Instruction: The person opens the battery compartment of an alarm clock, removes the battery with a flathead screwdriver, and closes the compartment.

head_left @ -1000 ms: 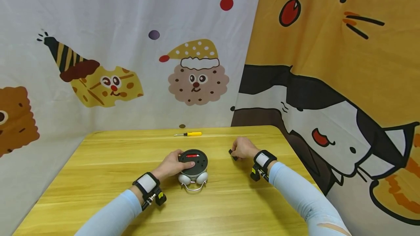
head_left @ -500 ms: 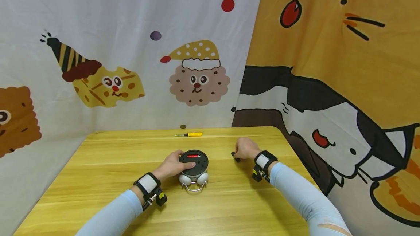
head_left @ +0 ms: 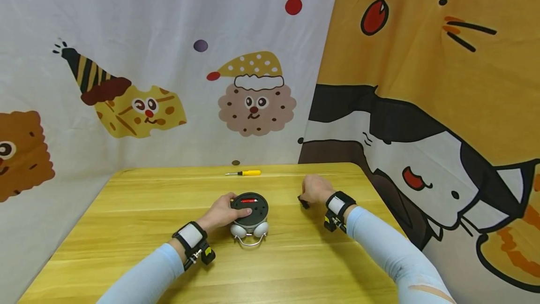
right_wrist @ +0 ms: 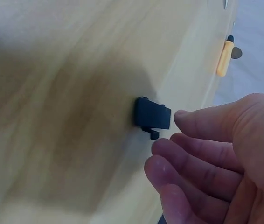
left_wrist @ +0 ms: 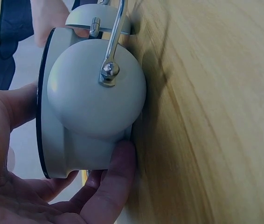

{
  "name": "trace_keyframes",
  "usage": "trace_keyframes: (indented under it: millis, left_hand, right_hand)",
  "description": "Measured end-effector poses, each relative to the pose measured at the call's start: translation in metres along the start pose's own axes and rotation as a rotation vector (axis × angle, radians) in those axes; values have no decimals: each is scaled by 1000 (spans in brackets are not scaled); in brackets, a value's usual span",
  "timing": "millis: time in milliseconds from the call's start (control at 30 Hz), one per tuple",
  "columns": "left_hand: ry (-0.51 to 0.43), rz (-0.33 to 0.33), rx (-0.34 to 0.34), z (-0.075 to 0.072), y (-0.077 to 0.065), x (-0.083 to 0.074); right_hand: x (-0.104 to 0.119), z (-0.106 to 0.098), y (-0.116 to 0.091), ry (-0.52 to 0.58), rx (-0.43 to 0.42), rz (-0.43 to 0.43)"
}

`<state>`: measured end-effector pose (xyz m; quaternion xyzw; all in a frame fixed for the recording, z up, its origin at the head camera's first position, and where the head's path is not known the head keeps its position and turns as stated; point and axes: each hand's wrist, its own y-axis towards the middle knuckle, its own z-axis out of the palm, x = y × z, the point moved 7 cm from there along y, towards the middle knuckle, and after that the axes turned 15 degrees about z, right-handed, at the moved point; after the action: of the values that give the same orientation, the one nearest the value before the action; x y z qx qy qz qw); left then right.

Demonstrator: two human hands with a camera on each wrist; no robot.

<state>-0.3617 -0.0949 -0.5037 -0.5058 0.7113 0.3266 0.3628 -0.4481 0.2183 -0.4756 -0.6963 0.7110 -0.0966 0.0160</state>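
A white twin-bell alarm clock (left_wrist: 97, 88) lies on its front, its bells toward me. Its black back (head_left: 249, 217) faces up, with a red battery (head_left: 249, 200) in the uncovered slot. My left hand (head_left: 222, 211) grips the clock from the left, thumb over the back and fingers around the side. To the right, a small black battery cover (right_wrist: 153, 114) with a little tab lies on the table. Close beside it is my right hand (right_wrist: 211, 158), fingers loosely bent. A narrow gap shows between the thumb tip and the cover.
A screwdriver (head_left: 249, 172) with a yellow handle lies near the back edge of the wooden table (head_left: 160, 191). Behind the table hangs a cartoon-printed curtain (head_left: 160, 22). Wood surface stretches between the clock and the cover.
The battery cover, earlier at my right fingertips, has come down slightly to the right and lies apart from them. My left hand and the clock have stayed in place.
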Motion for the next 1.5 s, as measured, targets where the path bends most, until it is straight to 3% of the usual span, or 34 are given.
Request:
trace_keyframes:
  millis: [333, 733, 1067, 1233, 1500]
  left_hand:
    - [-6, 1, 1, -1, -1, -1]
    - [-14, -6, 3, 0, -1, 0]
    - [-16, -7, 14, -1, -1, 0]
    - [-12, -6, 9, -2, -1, 0]
    - [8, -13, 4, -1, -1, 0]
  right_hand:
    - [16, -17, -2, -57, -49, -12]
    - [31, -22, -3, 3, -27, -18]
    - [51, -29, -5, -5, -83, -56]
    - [64, -30, -2, -16, -128, -116]
    - [85, -32, -3, 71, -212, -221]
